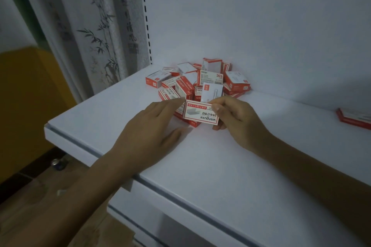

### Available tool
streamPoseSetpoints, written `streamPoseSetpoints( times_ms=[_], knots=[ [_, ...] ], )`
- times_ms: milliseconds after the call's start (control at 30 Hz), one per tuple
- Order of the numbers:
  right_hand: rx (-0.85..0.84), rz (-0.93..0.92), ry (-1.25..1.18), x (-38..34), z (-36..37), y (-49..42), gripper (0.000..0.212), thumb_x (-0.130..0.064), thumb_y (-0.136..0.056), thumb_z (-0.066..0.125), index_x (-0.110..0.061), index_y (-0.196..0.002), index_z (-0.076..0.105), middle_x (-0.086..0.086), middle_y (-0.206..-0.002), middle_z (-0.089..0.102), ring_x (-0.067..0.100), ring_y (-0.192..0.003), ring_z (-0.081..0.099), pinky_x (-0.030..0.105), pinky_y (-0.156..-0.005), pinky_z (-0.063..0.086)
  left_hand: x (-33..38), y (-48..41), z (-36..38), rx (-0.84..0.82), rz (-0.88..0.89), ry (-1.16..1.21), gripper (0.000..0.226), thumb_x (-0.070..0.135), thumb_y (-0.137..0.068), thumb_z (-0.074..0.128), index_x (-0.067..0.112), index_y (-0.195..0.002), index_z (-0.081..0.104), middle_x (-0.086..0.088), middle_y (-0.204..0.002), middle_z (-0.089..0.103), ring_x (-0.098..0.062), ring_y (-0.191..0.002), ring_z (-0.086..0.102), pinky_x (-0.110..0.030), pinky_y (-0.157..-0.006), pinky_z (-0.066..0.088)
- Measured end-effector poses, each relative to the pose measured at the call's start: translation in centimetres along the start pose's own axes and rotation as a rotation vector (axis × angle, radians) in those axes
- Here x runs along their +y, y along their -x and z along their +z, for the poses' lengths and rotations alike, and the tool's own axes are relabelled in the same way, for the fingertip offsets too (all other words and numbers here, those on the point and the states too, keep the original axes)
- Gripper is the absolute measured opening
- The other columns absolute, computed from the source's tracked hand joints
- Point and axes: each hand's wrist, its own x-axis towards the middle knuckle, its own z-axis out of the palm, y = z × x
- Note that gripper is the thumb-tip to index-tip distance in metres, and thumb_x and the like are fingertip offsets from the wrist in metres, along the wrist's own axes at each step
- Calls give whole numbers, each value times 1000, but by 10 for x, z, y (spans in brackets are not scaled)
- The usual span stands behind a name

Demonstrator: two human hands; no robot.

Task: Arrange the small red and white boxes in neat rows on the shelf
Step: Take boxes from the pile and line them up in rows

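Near the shelf's (220, 166) front-left corner, the left hand (146, 126) is open, its straight fingers touching the left end of a red and white box (200, 113). The right hand (234, 116) pinches that box's right end. Just behind, a jumbled pile of boxes (200, 80) sits by the back edge, and a lone box (353, 118) lies far right.

Open shelf (230, 166) in front, and between the jumbled pile of boxes (200, 80) by the back wall (261, 26) and a lone box (353, 118) far right.
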Motion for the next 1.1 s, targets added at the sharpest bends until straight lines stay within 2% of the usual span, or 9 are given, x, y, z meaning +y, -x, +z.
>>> streamPoseSetpoints(
  times_ms=[200, 300, 433, 500, 600, 767, 867, 967, 1100],
  knots=[
    [-61, 74, 59, -6, -1, -3, 18, -21, -97, 40, -8, -98, 54, 3, -94, 61, 8, -67, 61, 25, -67, 56, 4, -12, -7, -18, 63, -169, 66, 53, -83, 48, 23, -140, 35, 0, -144, 42, -22, -131, 39, -39, -104, 32],
    [-81, 64, 102, -14, -8, 3, 20, -21, -98, 40, -7, -102, 54, 4, -98, 61, 10, -71, 62, 17, -61, 52, 17, -19, -12, 26, 119, -184, 67, 55, -79, 49, 20, -136, 42, -3, -139, 48, -25, -126, 45, -42, -99, 38],
    [-101, 46, 87, -18, -29, 31, 15, -22, -96, 44, -16, -107, 53, 1, -105, 62, 10, -80, 64, 12, -57, 48, 47, -21, -6, 58, 184, -132, 58, 50, -84, 50, 18, -132, 47, -4, -131, 56, -24, -118, 52, -39, -95, 41],
    [-87, 18, 124, -19, -45, 49, 13, -22, -95, 48, -22, -106, 54, -5, -103, 61, 11, -87, 63, 13, -63, 48, 66, -25, -3, 41, 210, -33, 44, 39, -88, 55, 19, -127, 54, -3, -119, 64, -21, -103, 60, -34, -85, 46],
    [35, -15, 152, -23, -73, 73, 14, -22, -90, 56, -27, -103, 56, -13, -93, 61, 11, -84, 62, 18, -69, 49, 98, -34, 5, -32, 257, 121, 28, 26, -88, 59, 19, -115, 64, -1, -99, 70, -13, -78, 61, -26, -69, 49],
    [368, 51, 103, -19, -129, 113, 47, -37, -76, 68, -30, -117, 45, -10, -103, 58, 11, -87, 62, 23, -70, 54, 160, -64, 23, -128, 211, 388, 16, 22, -86, 62, 15, -100, 63, 2, -96, 68, -12, -84, 64, -37, -78, 54],
    [427, 124, 155, -12, -150, 134, 57, -40, -74, 70, -28, -122, 41, -5, -108, 55, 10, -87, 61, 21, -69, 53, 190, -83, 32, -221, 29, 700, 20, 18, -83, 66, 10, -99, 58, 1, -104, 67, -10, -89, 66, -35, -82, 55],
    [439, 156, 294, -5, -168, 151, 61, -39, -70, 75, -27, -121, 44, -6, -109, 57, 9, -84, 63, 22, -70, 54, 218, -93, 41, -340, -116, 1086, 29, 9, -83, 66, 2, -109, 55, -10, -108, 67, -19, -93, 68, -35, -85, 55],
    [515, 101, 415, -2, -183, 158, 52, -39, -69, 77, -23, -110, 49, -10, -96, 63, 8, -74, 65, 26, -68, 56, 245, -100, 53, -421, -160, 1319, 28, 6, -86, 61, 1, -113, 57, -12, -105, 69, -20, -92, 69, -28, -81, 55]
  ],
)
